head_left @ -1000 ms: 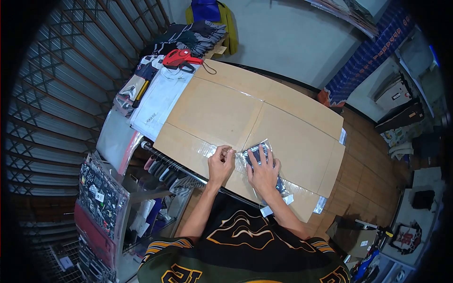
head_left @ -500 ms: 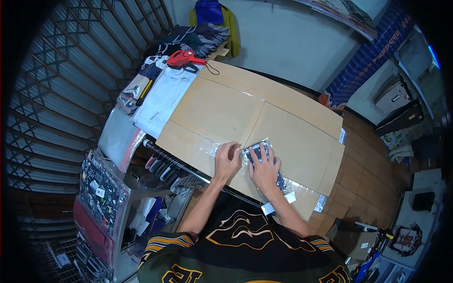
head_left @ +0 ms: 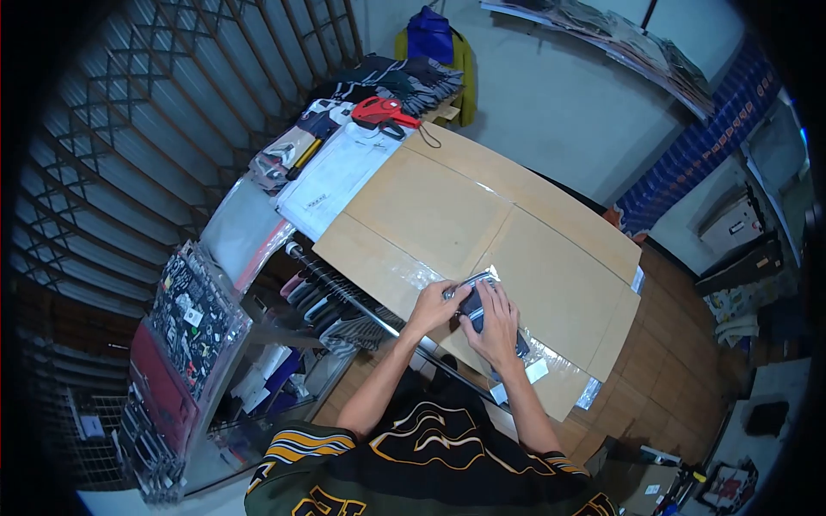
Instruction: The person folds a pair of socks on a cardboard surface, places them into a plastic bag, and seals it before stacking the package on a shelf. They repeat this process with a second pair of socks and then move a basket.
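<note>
A dark folded item in a clear plastic packet [head_left: 470, 304] lies at the near edge of the cardboard sheet [head_left: 430, 206]. My left hand [head_left: 434, 308] pinches the packet's left edge between thumb and fingers. Over its right side my right hand [head_left: 494, 327] is curled, fingers on top and thumb against the near side, so much of the packet is covered. What the dark item is does not show. Two small white paper pieces, one of them a tag [head_left: 536, 371], lie beside my right wrist.
A red handheld labeller [head_left: 379, 113] and a yellow-and-black cutter [head_left: 305, 158] lie at the back left on white plastic-wrapped packs [head_left: 331, 185]. Below the cardboard's left edge runs a metal rail [head_left: 344, 292] of hanging clothes. Packaged garments [head_left: 194, 318] stand at the left.
My right hand has gone from lying flat on the packet to curling round it. My left hand has closed on the packet's edge. The whole view has shifted slightly.
</note>
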Demonstrator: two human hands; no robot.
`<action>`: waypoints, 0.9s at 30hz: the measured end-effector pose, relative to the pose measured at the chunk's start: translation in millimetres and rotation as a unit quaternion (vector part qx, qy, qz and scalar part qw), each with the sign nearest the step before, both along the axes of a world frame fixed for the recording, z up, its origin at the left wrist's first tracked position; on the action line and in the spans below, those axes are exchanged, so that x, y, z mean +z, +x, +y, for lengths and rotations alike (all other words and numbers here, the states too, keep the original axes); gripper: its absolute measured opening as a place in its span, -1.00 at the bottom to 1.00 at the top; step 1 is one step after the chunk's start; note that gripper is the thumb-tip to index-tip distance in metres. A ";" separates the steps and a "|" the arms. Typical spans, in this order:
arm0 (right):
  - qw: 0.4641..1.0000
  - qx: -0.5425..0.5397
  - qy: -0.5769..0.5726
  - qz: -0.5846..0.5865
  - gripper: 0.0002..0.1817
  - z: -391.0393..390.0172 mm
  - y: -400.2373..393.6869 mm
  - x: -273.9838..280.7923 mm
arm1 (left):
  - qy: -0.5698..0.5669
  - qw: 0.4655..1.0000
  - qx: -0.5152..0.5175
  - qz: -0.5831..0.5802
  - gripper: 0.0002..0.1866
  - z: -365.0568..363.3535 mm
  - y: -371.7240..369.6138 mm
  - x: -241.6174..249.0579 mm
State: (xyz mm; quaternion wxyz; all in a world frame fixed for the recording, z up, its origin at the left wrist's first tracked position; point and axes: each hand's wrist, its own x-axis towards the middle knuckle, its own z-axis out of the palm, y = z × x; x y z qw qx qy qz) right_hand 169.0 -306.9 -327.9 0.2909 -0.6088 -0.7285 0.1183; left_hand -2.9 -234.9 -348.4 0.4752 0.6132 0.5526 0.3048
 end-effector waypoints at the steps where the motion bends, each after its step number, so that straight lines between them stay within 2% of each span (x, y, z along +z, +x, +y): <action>1: 0.999 0.023 -0.002 0.024 -0.09 -2.1 -3.3 2.3 | -0.020 1.000 -0.007 0.001 -0.56 -5.0 -9.0 -2.9; 5: 0.989 0.100 -0.017 0.109 0.00 -13.2 -26.1 6.0 | -0.058 0.993 -0.005 -0.102 -0.70 -39.4 -56.2 -8.7; 6: 0.985 0.112 -0.027 0.128 0.00 -16.5 -34.8 9.8 | -0.057 0.990 0.017 -0.127 -0.72 -53.2 -67.5 -9.5; 8: 0.975 0.140 -0.047 0.166 0.00 -22.8 -55.5 18.3 | -0.126 0.971 0.078 -0.190 -0.75 -83.9 -91.7 2.5; 10: 0.970 0.153 -0.095 0.163 0.04 -25.1 -75.9 23.5 | -0.134 0.953 0.114 -0.246 -0.84 -115.1 -122.2 -2.9; 15: 0.930 0.232 -0.258 0.124 0.03 -31.1 -138.8 47.7 | -0.113 0.913 0.248 -0.303 -0.81 -220.8 -218.0 13.7; 17: 0.917 0.253 -0.299 0.076 0.02 -37.7 -173.5 49.2 | -0.098 0.868 0.327 -0.362 -0.79 -273.8 -254.1 20.0; 18: 0.925 0.279 -0.250 0.072 0.01 -42.9 -189.5 31.2 | -0.089 0.841 0.362 -0.391 -0.78 -301.2 -270.5 22.7; 20: 0.907 0.308 -0.263 0.114 -0.03 -66.0 -230.8 36.7 | -0.066 0.804 0.420 -0.416 -0.76 -358.7 -302.4 27.5; 22: 0.862 0.334 -0.318 0.208 -0.11 -90.2 -273.6 22.5 | -0.033 0.768 0.482 -0.420 -0.75 -412.7 -330.7 33.4; 24: 0.847 0.386 -0.287 0.225 -0.07 -121.1 -315.5 11.8 | 0.007 0.737 0.516 -0.436 -0.75 -469.7 -354.0 31.3; 26: 0.805 0.393 -0.374 0.240 -0.06 -157.0 -353.3 35.6 | 0.049 0.705 0.546 -0.451 -0.75 -517.9 -369.9 30.8; 27: 0.784 0.405 -0.395 0.255 -0.15 -170.3 -370.8 35.1 | 0.070 0.687 0.559 -0.458 -0.75 -539.8 -375.4 30.7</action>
